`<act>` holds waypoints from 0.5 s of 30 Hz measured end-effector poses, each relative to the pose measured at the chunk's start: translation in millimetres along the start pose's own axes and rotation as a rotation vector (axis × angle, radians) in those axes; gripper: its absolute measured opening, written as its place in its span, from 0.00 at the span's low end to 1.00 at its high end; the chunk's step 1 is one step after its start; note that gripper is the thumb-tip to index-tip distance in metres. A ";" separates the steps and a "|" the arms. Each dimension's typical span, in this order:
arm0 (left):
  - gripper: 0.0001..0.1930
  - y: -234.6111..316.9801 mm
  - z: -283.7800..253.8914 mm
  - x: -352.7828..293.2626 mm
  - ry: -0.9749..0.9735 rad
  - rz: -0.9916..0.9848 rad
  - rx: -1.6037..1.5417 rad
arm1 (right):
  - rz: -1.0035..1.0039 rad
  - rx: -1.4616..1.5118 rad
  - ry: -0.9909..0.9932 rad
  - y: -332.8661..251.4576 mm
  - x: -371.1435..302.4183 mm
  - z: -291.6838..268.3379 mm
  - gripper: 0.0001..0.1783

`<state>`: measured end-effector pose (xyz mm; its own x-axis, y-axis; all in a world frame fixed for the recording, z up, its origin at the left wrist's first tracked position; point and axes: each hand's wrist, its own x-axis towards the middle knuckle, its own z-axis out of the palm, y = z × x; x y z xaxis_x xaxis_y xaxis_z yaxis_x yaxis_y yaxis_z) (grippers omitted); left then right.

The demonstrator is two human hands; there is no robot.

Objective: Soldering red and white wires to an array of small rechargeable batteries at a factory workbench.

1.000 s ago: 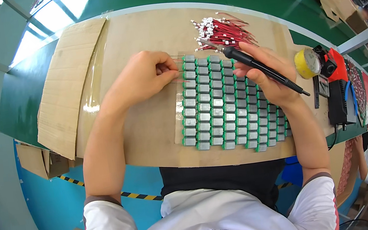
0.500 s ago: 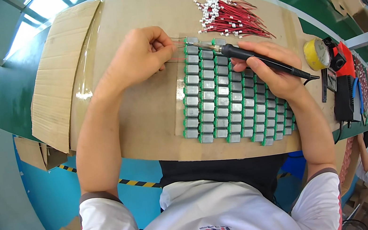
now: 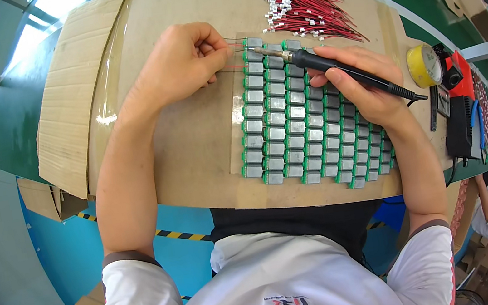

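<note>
Rows of small grey battery cells (image 3: 275,103) with green circuit-board edges lie packed together on the brown-covered table. At the far left corner of this block, my left hand (image 3: 186,63) is closed in a pinch on thin wires (image 3: 234,69), red and dark, which run to the outer cells. My right hand (image 3: 369,80) grips a soldering iron (image 3: 305,60) by its black handle, somewhat like a pen. The metal tip points left, at the green edge of a cell near that corner. Whether it touches the joint is too small to tell.
Beyond the cells lies a pile of red and black wires (image 3: 315,15) with white connectors. At the right are a yellow tape roll (image 3: 423,65) and a black box (image 3: 460,129). A cardboard sheet (image 3: 80,88) covers the left side. Other people sit far right.
The whole view has shifted slightly. The iron's tip has moved a little toward me along the outer cells. My left hand still pinches the wires.
</note>
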<state>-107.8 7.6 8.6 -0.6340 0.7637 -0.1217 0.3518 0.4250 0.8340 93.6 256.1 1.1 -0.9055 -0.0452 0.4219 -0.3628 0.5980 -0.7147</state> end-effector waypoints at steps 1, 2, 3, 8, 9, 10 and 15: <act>0.08 0.5 0.0 -0.1 0.001 -0.004 0.001 | 0.001 0.001 0.000 -0.3 0.1 0.0 0.18; 0.08 0.4 0.2 -0.1 0.000 -0.005 0.001 | 0.001 0.004 -0.001 -1.0 0.4 -0.2 0.18; 0.08 0.3 0.2 -0.2 0.002 -0.002 0.000 | 0.002 0.007 -0.001 -1.4 0.6 -0.2 0.18; 0.08 -1.2 0.3 -0.1 0.004 0.003 -0.002 | -0.006 0.008 0.000 -0.8 0.4 0.2 0.18; 0.07 -0.9 0.0 -0.1 0.002 0.005 -0.004 | -0.001 0.011 0.001 -1.0 0.5 0.3 0.18; 0.07 -0.9 -0.1 -0.1 -0.001 0.006 -0.006 | -0.001 0.011 0.000 -1.3 0.7 0.1 0.18; 0.07 0.0 -0.3 -0.3 -0.004 0.002 0.000 | -0.012 0.000 -0.005 0.8 0.4 -0.1 0.18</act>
<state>-107.9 7.2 8.7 -0.6305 0.7665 -0.1222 0.3530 0.4234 0.8343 93.0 256.7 0.8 -0.9022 -0.0566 0.4275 -0.3738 0.5970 -0.7098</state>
